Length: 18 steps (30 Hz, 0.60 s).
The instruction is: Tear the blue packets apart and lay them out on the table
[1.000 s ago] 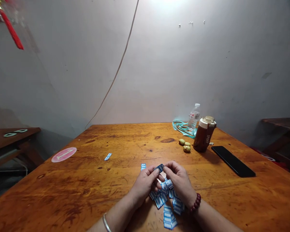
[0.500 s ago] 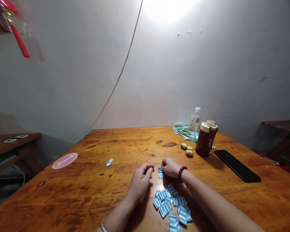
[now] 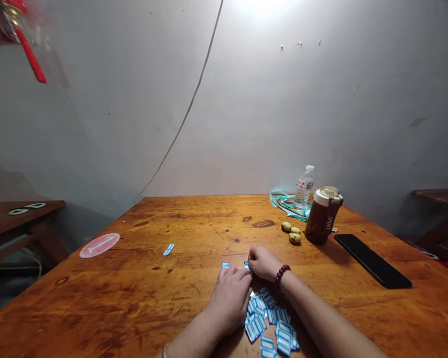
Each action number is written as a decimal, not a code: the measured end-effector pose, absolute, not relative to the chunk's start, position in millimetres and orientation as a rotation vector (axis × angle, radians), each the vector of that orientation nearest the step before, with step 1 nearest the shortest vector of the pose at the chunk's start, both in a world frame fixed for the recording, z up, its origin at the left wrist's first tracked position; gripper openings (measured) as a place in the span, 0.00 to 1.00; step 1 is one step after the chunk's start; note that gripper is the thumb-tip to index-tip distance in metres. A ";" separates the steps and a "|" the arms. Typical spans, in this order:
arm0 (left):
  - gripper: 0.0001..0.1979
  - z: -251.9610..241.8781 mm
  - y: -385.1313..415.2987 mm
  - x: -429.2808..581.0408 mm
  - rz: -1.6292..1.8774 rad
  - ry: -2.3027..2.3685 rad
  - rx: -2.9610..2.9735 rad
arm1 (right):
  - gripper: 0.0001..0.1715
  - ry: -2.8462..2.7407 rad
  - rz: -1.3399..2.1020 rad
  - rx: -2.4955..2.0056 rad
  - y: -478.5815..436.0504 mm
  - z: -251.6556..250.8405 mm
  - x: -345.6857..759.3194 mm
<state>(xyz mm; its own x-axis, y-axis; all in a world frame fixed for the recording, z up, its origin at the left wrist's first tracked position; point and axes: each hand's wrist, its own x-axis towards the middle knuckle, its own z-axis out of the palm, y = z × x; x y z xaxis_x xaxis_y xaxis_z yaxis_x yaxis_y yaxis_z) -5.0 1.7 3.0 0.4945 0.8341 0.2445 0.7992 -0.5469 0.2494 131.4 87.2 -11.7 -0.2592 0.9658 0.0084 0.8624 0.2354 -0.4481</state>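
Right hand [image 3: 263,263] curled, fingertips [image 3: 251,258] on a blue-and-white packet [image 3: 247,266]; grip unconfirmed. Left hand [image 3: 229,299] curled, hold undeterminable; second packet [image 3: 225,265] lies just beyond its fingers [image 3: 239,273]. Packet pile [image 3: 269,318] at lower centre of frame.

Below the left hand [image 3: 228,304] and right hand [image 3: 264,263], small slips [image 3: 271,318] show blue-and-white bars. A dark red bead bracelet [image 3: 282,274] circles the right wrist [image 3: 291,284]. Beyond the right hand, a brown flask [image 3: 319,223] has a white collar, beside a black phone [image 3: 373,261]; the table [image 3: 97,298] is orange-brown, with dark wood grain.
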 end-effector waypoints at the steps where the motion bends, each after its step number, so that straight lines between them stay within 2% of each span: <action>1: 0.10 2.4 1.4 -5.1 0.508 1.439 2.634 | 0.10 -2.229 0.513 -1.706 87.3 -12.1 131.3; 18: 0.10 2.9 3.3 -5.6 0.552 1.420 2.581 | 0.14 -2.345 0.379 -1.510 60.2 -7.9 139.3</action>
<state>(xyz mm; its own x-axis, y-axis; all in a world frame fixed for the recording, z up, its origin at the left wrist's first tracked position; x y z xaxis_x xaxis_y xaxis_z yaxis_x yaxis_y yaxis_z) -5.6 3.3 2.9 0.4858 0.8384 0.2471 0.7854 -0.5428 0.2976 139.3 60.2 -7.9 -0.3865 0.9136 0.1266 0.8271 0.4040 -0.3908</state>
